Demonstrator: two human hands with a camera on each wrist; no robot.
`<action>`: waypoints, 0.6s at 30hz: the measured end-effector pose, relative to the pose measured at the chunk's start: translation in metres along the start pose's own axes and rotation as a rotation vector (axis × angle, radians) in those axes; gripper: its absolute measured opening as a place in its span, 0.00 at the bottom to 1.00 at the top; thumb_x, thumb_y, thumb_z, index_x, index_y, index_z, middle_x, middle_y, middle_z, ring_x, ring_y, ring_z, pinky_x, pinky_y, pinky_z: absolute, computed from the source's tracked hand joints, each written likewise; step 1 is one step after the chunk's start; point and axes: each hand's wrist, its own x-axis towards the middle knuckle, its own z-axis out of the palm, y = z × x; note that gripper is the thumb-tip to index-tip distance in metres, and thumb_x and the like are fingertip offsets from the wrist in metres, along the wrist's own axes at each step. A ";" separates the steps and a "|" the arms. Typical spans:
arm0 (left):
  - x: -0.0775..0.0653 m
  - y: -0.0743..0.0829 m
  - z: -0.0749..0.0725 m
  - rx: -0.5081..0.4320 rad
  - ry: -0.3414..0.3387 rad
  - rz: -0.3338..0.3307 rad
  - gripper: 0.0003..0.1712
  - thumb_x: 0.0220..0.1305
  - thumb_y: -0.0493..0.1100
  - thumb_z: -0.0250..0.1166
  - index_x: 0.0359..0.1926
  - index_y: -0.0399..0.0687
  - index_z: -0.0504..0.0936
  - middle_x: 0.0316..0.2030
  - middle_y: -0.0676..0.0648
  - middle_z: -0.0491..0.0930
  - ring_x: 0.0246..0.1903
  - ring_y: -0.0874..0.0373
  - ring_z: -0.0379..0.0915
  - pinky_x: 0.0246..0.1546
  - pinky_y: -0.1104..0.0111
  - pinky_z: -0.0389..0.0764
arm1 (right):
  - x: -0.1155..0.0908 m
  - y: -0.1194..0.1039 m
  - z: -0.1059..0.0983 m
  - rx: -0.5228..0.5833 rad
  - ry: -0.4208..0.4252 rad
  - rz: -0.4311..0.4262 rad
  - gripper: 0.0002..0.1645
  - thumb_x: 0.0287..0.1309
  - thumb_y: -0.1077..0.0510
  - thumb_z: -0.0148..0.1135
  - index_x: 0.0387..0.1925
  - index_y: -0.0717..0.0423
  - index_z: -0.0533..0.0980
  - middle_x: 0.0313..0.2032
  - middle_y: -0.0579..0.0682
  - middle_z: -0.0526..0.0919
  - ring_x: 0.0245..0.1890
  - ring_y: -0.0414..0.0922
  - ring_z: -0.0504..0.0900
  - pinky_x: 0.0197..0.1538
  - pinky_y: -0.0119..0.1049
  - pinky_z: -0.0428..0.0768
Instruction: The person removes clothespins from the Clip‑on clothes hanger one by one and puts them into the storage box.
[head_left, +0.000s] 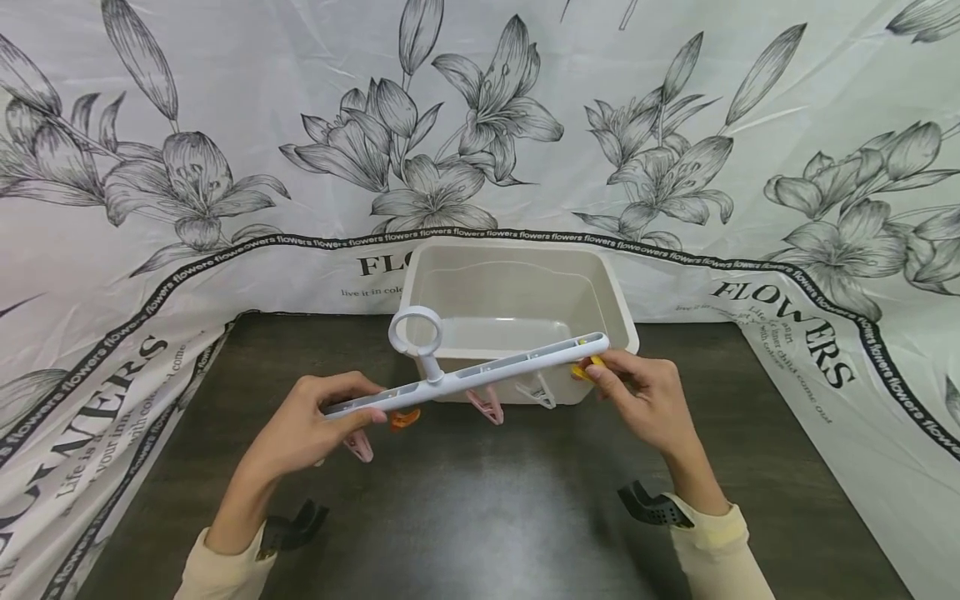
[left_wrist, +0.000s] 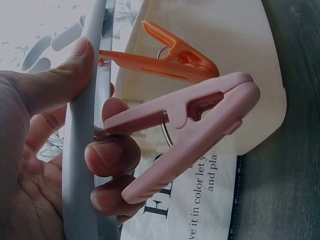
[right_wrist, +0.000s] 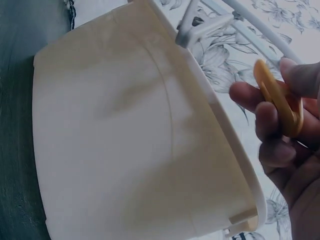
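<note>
A pale grey clip hanger, a long bar (head_left: 510, 363) with a ring, is held up at a slant, its right end higher. My left hand (head_left: 303, 429) grips the lower left end, thumb on one side and fingers on the other. Beside those fingers hang a pink clothespin (left_wrist: 232, 107) and an orange clothespin (left_wrist: 155, 66). Another pink clothespin (head_left: 487, 406) and a whitish clothespin (head_left: 537, 392) hang farther along. At the raised right end my right hand (head_left: 651, 404) pinches a yellow clothespin (right_wrist: 282, 102) between thumb and fingers. Whether it hooks onto the bar is unclear.
Behind the hanger a cream plastic bin (head_left: 517, 287) stands on the dark table (head_left: 480, 500), against a white cloth (head_left: 247, 100) printed with flowers. Dark straps (head_left: 648, 504) circle both wrists below the light sleeves.
</note>
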 end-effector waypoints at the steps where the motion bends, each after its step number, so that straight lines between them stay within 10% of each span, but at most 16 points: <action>1: 0.000 0.000 0.000 -0.009 -0.003 0.001 0.12 0.66 0.41 0.72 0.49 0.47 0.85 0.32 0.43 0.88 0.20 0.44 0.86 0.23 0.54 0.87 | 0.000 -0.001 0.001 -0.026 0.031 -0.018 0.14 0.59 0.73 0.68 0.43 0.56 0.86 0.27 0.47 0.87 0.20 0.37 0.81 0.27 0.25 0.80; 8: 0.005 0.001 0.002 -0.050 -0.011 -0.004 0.13 0.65 0.40 0.72 0.50 0.45 0.85 0.34 0.41 0.89 0.20 0.41 0.86 0.23 0.54 0.88 | 0.001 -0.002 0.002 -0.065 0.149 -0.092 0.17 0.55 0.74 0.70 0.45 0.57 0.87 0.28 0.50 0.88 0.20 0.34 0.81 0.29 0.22 0.80; 18: 0.005 -0.001 0.008 -0.058 -0.016 -0.019 0.13 0.65 0.40 0.72 0.50 0.45 0.85 0.33 0.42 0.89 0.21 0.41 0.87 0.19 0.54 0.86 | 0.000 -0.004 0.003 0.142 0.116 0.044 0.11 0.61 0.76 0.63 0.42 0.63 0.84 0.26 0.39 0.86 0.21 0.35 0.78 0.19 0.28 0.70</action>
